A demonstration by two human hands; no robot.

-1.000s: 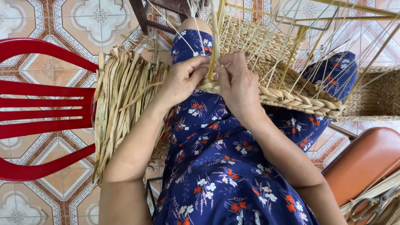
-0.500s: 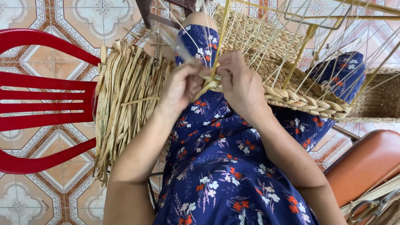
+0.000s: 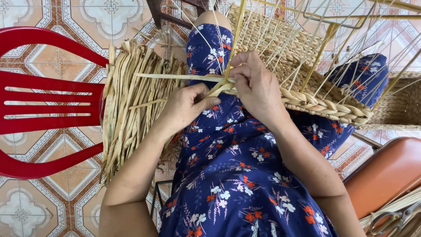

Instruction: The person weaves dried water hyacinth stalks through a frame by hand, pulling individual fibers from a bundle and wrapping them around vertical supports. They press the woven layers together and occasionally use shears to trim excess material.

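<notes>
A person in a blue floral dress (image 3: 237,175) sits weaving, the basket (image 3: 307,94) resting across the lap; nearest the camera, scissors (image 3: 394,217) lie at the lower right, below the basket and beside an orange-brown seat (image 3: 386,175); the left hand (image 3: 186,107), just left of the basket's braided rim (image 3: 324,105), has its fingers closed, thumb pressed over a flat pale strand (image 3: 180,77) that runs leftward from the rim; the right hand (image 3: 256,85) lies on the rim itself, fingers curled and pinching the same strand where it meets the weave; the two hands are near each other, almost touching at the strand; left of the basket, a bundle of dried reeds (image 3: 131,109) is draped over the edge of a red plastic chair (image 3: 48,101); above the rim the basket's woven wall rises, thin upright stakes (image 3: 285,57) fanning out of it around a yellow wire frame (image 3: 333,26); to the basket's right stands a second woven basket (image 3: 403,105), partly cut off; beyond the knee, at the top, a dark wooden leg (image 3: 160,15) stands on the patterned tile floor (image 3: 52,11).
</notes>
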